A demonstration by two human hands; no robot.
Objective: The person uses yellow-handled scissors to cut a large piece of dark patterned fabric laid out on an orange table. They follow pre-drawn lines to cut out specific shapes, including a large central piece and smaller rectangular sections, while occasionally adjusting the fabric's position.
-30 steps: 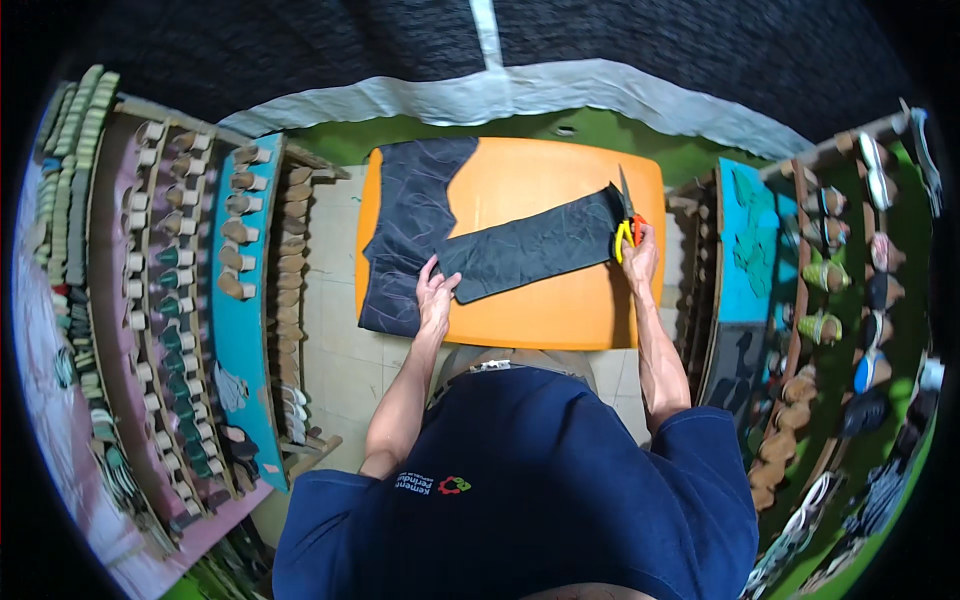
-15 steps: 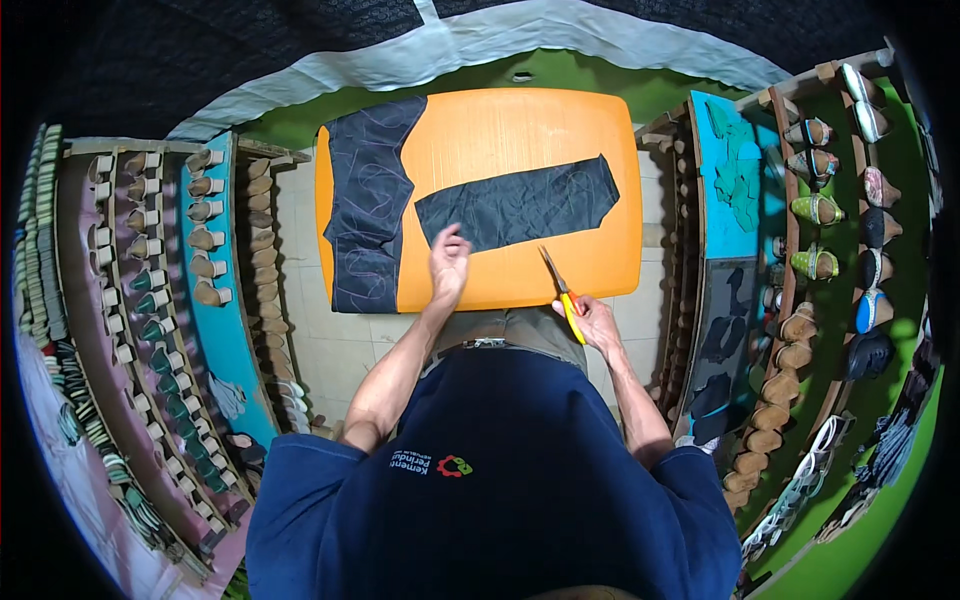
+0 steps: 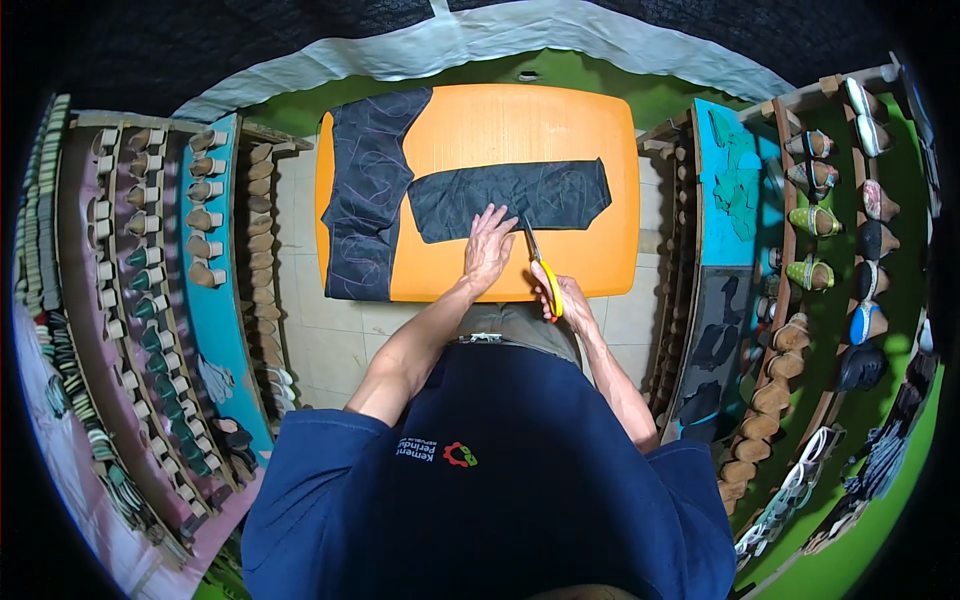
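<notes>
On one orange worktop (image 3: 500, 130), two dark cloth pieces (image 3: 365, 190) are laid.
The right piece (image 3: 565, 195) is partly covered by the spread left hand (image 3: 487, 250); one pair of scissors (image 3: 552, 288) is gripped by the right hand (image 3: 565, 298).

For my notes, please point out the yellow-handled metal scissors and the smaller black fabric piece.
Yellow-handled metal scissors (image 3: 551, 285): head view, on the yellow handle.
Smaller black fabric piece (image 3: 512, 188): head view, on its middle.

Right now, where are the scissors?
In the head view, the scissors are in the right hand, just right of the left hand, with their blades at the near edge of the smaller black cloth.
</notes>
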